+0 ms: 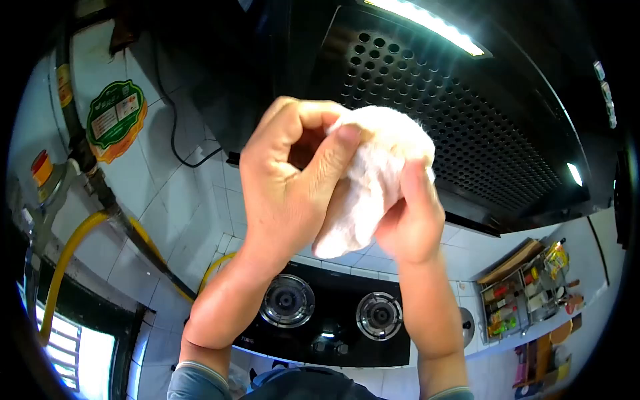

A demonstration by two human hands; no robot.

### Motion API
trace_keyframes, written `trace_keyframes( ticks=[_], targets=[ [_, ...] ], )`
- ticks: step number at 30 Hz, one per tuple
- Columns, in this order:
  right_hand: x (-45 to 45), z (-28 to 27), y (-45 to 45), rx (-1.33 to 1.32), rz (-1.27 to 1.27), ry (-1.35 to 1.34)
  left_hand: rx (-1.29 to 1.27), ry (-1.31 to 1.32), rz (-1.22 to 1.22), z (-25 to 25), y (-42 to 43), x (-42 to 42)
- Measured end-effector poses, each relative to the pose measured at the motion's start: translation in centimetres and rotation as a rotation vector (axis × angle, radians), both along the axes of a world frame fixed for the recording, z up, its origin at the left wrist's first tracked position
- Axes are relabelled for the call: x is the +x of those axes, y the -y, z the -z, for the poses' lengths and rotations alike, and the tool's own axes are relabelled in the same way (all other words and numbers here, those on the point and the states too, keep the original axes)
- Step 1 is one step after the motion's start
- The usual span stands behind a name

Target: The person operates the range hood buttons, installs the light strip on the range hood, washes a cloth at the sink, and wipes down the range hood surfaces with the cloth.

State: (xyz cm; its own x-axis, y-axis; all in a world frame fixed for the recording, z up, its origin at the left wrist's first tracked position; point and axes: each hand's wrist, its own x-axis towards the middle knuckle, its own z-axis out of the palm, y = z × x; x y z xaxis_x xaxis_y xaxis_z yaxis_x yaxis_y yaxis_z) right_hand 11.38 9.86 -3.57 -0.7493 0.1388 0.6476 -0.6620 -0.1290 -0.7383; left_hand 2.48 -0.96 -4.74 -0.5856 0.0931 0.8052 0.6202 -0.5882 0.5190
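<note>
Already lifted and bunched, the white cloth (381,157) is pinched by the left hand (288,170) and right hand (415,223) in front of the range hood (480,143), above the stove (337,298), though what work remains is unclear.

Pale tiled walls (170,210) form a kitchen corner; at left, a dark pipe (103,193) and a yellow hose (61,263) run near a green-and-orange sticker (117,121), with a bright barred window (93,363) low down. Overhead, a black hood (487,133) with rows of round holes carries a lit white strip (430,25). Beneath it sits a black two-burner stove (333,320), a crowded storage rack (523,300) standing to its right.
</note>
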Motion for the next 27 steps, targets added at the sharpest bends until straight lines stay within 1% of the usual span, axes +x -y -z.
trace_keyframes(
  ticks=[1, 3, 4, 5, 7, 8, 9, 11, 12, 13, 15, 16, 17, 19, 21, 24, 27],
  targets=[
    [0.0, 1.4, -0.1, -0.024, -0.079, -0.051, 0.004, 0.042, 0.000, 0.6, 0.1, 0.6],
    [0.3, 2.8, 0.7, -0.060, -0.083, -0.039, 0.051, 0.180, 0.105, 1.6, -0.1, 1.8],
    [0.4, 3.6, 0.2, -0.035, -0.070, 0.000, 0.050, 0.217, 0.127, 1.8, -0.2, 2.6],
    [0.8, 3.9, 0.8, -0.096, -0.039, 0.022, 0.019, 0.211, 0.114, 2.2, -0.3, 3.0],
    [1.4, 5.4, 0.2, -0.021, 0.090, 0.008, -0.016, 0.229, 0.091, 2.7, -0.6, 3.9],
    [2.1, 5.5, 0.1, -0.032, 0.118, 0.018, -0.085, 0.253, 0.096, 2.9, -0.6, 4.4],
    [2.7, 5.8, -0.2, -0.032, 0.095, 0.017, -0.120, 0.220, 0.071, 3.4, -0.8, 4.8],
    [4.1, 6.5, -1.0, -0.033, 0.116, 0.062, -0.250, 0.043, -0.109, 4.1, -0.3, 6.7],
    [4.9, 6.8, -1.4, -0.024, 0.093, 0.097, -0.264, 0.034, -0.125, 5.1, -0.3, 7.7],
    [5.7, 7.3, -1.4, -0.002, 0.116, 0.109, -0.251, -0.001, -0.196, 6.4, -0.2, 8.3],
    [7.6, 9.0, -1.5, 0.016, -0.043, 0.207, -0.212, 0.182, -0.182, 8.8, 0.4, 10.4],
    [8.6, 9.7, -1.1, -0.028, -0.127, 0.279, -0.165, 0.243, -0.237, 10.1, 0.6, 11.0],
    [9.1, 11.6, -1.3, 0.001, -0.200, 0.285, -0.168, 0.353, -0.199, 10.9, 1.2, 12.1],
    [10.2, 14.5, 0.2, -0.247, -0.467, 0.362, -0.260, 0.391, -0.316, 13.5, 3.1, 13.8],
    [10.9, 17.8, 2.1, -0.325, -0.606, 0.570, -0.257, 0.451, -0.413, 15.4, 5.6, 16.3],
    [13.1, 18.7, 6.7, -0.043, -0.563, 0.415, -0.199, 0.476, -0.538, 16.3, 10.5, 21.4],
    [16.5, 19.0, 11.7, -0.010, -0.762, 0.433, -0.109, 0.466, -0.667, 16.9, 15.4, 27.6]
  ],
)
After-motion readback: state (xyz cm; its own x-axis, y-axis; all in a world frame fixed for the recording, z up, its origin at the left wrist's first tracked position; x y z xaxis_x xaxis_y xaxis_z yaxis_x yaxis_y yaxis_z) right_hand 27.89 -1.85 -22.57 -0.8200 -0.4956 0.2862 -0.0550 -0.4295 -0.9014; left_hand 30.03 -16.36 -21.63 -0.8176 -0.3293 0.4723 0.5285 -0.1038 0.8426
